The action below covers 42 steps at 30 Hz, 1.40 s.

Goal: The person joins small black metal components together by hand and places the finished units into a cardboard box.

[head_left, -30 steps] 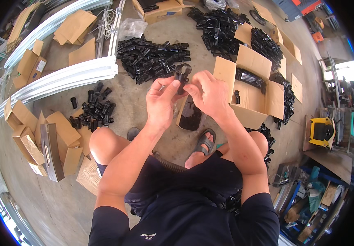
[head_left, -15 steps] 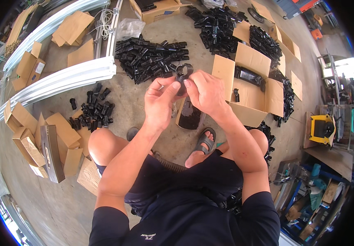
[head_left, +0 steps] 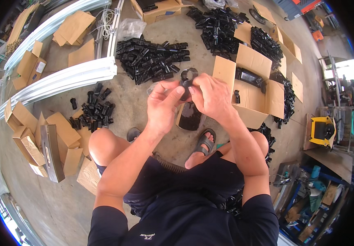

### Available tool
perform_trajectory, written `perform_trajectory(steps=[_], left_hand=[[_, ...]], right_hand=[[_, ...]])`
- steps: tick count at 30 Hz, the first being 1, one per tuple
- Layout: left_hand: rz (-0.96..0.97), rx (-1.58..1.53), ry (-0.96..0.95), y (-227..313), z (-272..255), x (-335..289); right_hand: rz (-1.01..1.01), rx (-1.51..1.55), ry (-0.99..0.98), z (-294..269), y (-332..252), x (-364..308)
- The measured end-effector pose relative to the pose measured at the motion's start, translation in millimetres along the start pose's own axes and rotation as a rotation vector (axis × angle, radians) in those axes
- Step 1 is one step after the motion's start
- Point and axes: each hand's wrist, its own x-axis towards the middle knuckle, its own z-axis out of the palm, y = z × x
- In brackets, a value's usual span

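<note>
In front of me I hold up a black pipe clamp [head_left: 185, 85] with a ring at its upper end. My left hand [head_left: 162, 108] pinches its lower part between thumb and fingers. My right hand [head_left: 213, 96] is closed on the same clamp from the other side, thumb against it and fingers curled. Most of the clamp's lower end is hidden by the fingers. Below the hands a small open box [head_left: 180, 116] with dark contents rests on the floor. Just beyond my hands lies a large heap of black fittings [head_left: 152, 57].
An open cardboard box [head_left: 276, 96] with black parts inside stands on the right. More black pieces [head_left: 218, 30] are heaped behind it. At left are a smaller black pile [head_left: 95, 108], torn cardboard [head_left: 64, 127] and long white metal profiles [head_left: 78, 76]. My sandalled foot [head_left: 203, 145] is below.
Both hands have shifted slightly right and down with the clamp. Its ring has turned, so its opening shows more fully.
</note>
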Motion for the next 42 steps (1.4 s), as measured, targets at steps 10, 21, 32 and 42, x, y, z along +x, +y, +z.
perform_trajectory(steps=[10,21,32,42], left_hand=[[0.026,0.0,0.032,3,-6,3],[0.045,0.052,0.006,3,0,-5],[0.063,0.121,0.044,3,2,0],[0.142,0.198,0.103,25,-4,-8]], right_hand=[[0.009,-0.077,0.024,-11,-8,7],[-0.061,-0.07,0.074,8,-2,0],[-0.03,0.075,0.067,-7,-5,10],[-0.008,0.044,0.082,10,-15,7]])
